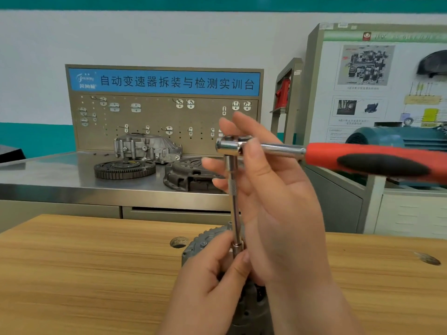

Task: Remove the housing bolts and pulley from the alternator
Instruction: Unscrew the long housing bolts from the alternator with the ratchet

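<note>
The grey alternator [203,240] stands on the wooden bench [84,274], mostly hidden behind my hands. A ratchet wrench [377,160] with a red and black handle points right, and its chrome extension bar [234,204] runs straight down to a socket [237,247] at the alternator's housing. My left hand [212,286] pinches the socket between thumb and fingers. My right hand [268,189] holds the ratchet head, thumb across the chrome neck and fingers spread behind it. The bolt and the pulley are hidden.
A round hole [179,242] is in the bench left of the alternator. Behind stands a steel table [48,177] with a flywheel [124,168], a clutch cover [191,176] and a gearbox housing [147,147] before a pegboard [164,119]. A teal motor [387,139] sits at right.
</note>
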Tool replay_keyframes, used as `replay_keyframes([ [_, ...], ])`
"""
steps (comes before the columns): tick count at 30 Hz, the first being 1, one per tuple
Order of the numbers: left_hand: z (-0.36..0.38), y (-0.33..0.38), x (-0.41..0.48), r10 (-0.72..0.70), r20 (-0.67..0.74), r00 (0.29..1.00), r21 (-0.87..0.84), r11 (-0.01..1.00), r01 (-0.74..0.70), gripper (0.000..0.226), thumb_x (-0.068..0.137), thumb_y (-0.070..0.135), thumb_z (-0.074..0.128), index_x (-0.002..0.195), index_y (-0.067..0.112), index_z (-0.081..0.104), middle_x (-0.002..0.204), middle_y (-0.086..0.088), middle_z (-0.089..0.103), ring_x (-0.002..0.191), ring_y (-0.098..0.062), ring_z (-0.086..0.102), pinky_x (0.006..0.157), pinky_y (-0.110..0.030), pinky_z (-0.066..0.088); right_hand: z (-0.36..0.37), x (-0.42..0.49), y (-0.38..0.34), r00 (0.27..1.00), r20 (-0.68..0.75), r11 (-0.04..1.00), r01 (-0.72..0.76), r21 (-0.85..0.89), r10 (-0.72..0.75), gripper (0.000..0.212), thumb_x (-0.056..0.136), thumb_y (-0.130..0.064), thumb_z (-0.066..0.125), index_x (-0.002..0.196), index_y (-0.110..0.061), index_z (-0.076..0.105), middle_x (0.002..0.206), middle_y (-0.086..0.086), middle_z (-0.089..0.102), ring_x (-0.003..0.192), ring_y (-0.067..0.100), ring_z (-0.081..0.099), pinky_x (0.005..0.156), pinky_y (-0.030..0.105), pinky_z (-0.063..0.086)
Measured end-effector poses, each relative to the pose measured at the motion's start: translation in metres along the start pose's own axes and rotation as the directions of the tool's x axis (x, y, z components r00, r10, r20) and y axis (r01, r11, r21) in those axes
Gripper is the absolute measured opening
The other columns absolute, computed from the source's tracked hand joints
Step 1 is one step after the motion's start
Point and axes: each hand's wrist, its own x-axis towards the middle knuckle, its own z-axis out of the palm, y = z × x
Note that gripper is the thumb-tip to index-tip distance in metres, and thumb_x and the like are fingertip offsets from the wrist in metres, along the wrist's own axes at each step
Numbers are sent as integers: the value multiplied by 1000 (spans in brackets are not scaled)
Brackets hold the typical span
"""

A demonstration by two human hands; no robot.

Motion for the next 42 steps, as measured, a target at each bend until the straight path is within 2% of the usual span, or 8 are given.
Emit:
replay_keyframes([
  [3,0,-1,-3,24,7,1000,40,999,-24,42,72,81,50,102,55,63,94,-7,67,82,-12,65,87,-50,51,-1,0,0,997,18,989,-78,125,77,32,90,-38,45,114,-25,63,110,-2,73,79,19,72,72,24,55],
  [7,-1,-2,2,7,49,999,40,999,-9,38,78,64,50,106,43,65,75,2,67,72,-12,60,71,-44,49,-3,0,0,995,-18,986,-91,143,95,32,88,-38,48,113,-29,65,108,0,74,82,17,71,69,25,55],
  [11,0,-4,6,-37,61,997,-5,999,38,30,75,55,55,102,47,67,87,6,76,86,-18,70,88,-52,52,-3,1,1,998,-64,1000,3,17,-2,27,83,-36,60,106,-35,72,113,-11,71,94,14,68,74,25,52],
  [19,-1,-2,-1,33,57,998,131,991,-40,39,76,70,44,109,57,58,95,6,71,98,-14,65,91,-50,51,-8,3,0,988,-63,973,-126,191,140,41,87,-46,46,114,-19,61,102,4,75,72,20,71,70,29,54],
  [30,-1,-2,3,17,60,998,34,999,-19,32,73,60,53,103,54,62,82,12,75,79,-2,67,75,-29,46,-7,1,-1,998,-21,987,-51,152,55,30,87,-33,50,108,-21,67,107,3,74,76,19,70,71,26,55],
  [34,-2,-1,0,40,72,997,97,994,-47,32,75,70,47,104,63,58,96,17,73,96,-6,66,88,-33,51,-8,2,-1,996,-42,982,-75,171,83,36,83,-40,52,111,-20,64,106,7,74,73,20,70,69,27,55],
  [39,-3,1,1,49,63,997,97,994,-55,35,76,63,41,103,53,60,93,24,72,89,4,65,73,-6,43,-7,2,-1,999,-39,993,-29,116,33,23,83,-26,58,96,-30,76,110,0,72,85,16,68,73,26,53],
  [42,-2,0,3,28,52,998,19,999,-29,32,72,58,52,101,53,64,85,15,75,79,1,66,73,-18,46,-6,2,-2,998,-2,978,-55,200,57,27,83,-33,56,103,-25,72,107,2,73,80,17,68,72,27,54],
])
